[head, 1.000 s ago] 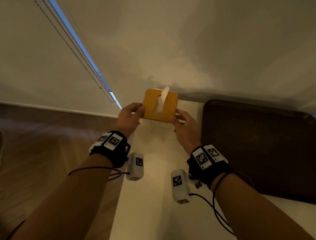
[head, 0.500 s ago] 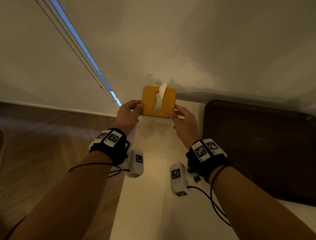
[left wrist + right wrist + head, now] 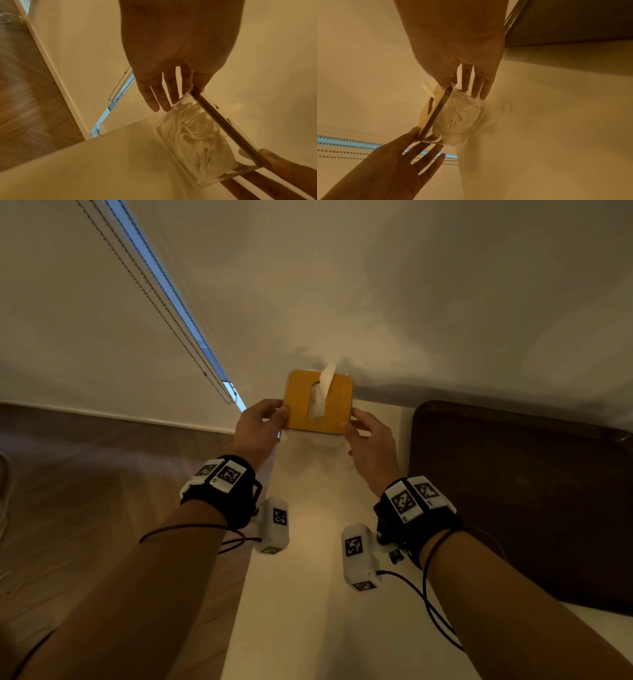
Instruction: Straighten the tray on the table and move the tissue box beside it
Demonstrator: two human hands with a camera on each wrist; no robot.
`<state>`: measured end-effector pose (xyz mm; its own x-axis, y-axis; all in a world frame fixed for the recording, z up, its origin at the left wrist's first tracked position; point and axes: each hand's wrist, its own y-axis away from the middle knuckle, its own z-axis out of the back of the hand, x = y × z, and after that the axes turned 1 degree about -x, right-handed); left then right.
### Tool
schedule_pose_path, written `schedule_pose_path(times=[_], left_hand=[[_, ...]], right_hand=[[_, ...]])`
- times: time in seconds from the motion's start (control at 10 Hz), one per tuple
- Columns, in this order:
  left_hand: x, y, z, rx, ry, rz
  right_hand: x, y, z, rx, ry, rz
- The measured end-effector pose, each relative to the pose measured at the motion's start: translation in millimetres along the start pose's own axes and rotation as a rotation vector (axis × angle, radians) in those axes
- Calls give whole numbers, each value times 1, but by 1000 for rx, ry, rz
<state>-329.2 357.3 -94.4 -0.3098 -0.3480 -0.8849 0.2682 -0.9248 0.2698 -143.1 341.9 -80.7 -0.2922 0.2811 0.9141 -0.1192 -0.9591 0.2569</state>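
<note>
- While both your hands are on the box (image 3: 318, 402), you're in the second step: moving it beside the tray (image 3: 513, 494).
- Left hand (image 3: 258, 422): thumb on the lid's left edge, fingers laid fairly straight down the clear side wall. Light pinch at the lid, not a wrap.
- Right hand (image 3: 368, 436): mirror of that, thumb on the lid's right corner, fingers down the right wall.
- Box position: upper centre of the head view, at the far end of the table (image 3: 308, 594), close to the wall. Orange lid up, tissue (image 3: 327, 378) poking out of the slot. Whether the base is down or just clear of the table, I can't tell.
- Tray: dark, right side of the frame, on the table. Its left edge looks roughly parallel to the table edge, so I judge the straightening done.
- Gap between box and tray is visible, with your right hand sitting in it.
- Next move, my read: shift the box right toward the tray's left edge, keep it level, square it to that edge.
- Watch the right fingers: they're between box and tray, so pull them out before closing the gap.
- Clear walls look slick; squeeze evenly from both sides.
</note>
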Motion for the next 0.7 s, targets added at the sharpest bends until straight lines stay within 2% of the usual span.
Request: schedule_pose_path(times=[0.5,0.6,0.7], left_hand=[[-6,5,2,32,27,21],[-9,8,0,9,62,16],[-7,10,8,-125,199,117]], right_hand=[[-1,0,1,-8,21,-6],[-10,2,1,-48,34,-50],[-24,11,8,-130,-58,-114]])
